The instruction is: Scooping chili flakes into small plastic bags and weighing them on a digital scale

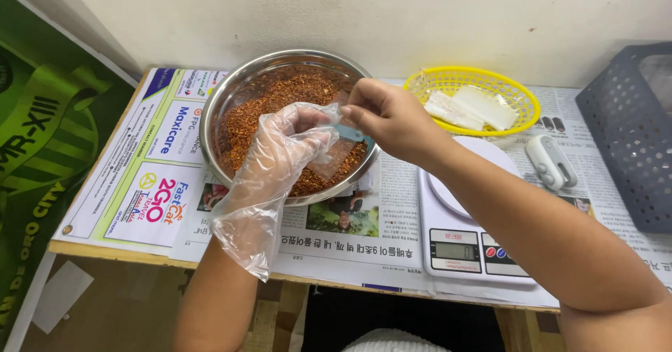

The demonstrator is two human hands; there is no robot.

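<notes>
The left hand (290, 142), in a loose clear plastic glove, is closed around one edge of a small clear plastic pouch (334, 152). The bare right hand (388, 117) pinches the pouch's upper lip at mid-frame. The pouch hangs between them, long axis slanting down-left, just over coarse red-orange flakes (262, 110) in a shiny steel bowl (231, 93). A white scale (462, 243) sits on the counter (350, 254) lower right.

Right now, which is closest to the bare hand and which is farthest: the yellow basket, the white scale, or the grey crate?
From the right hand:
1. Yellow basket, just behind, to its right.
2. White scale, in front; nearly a tie with the basket.
3. Grey crate, far right edge.
</notes>
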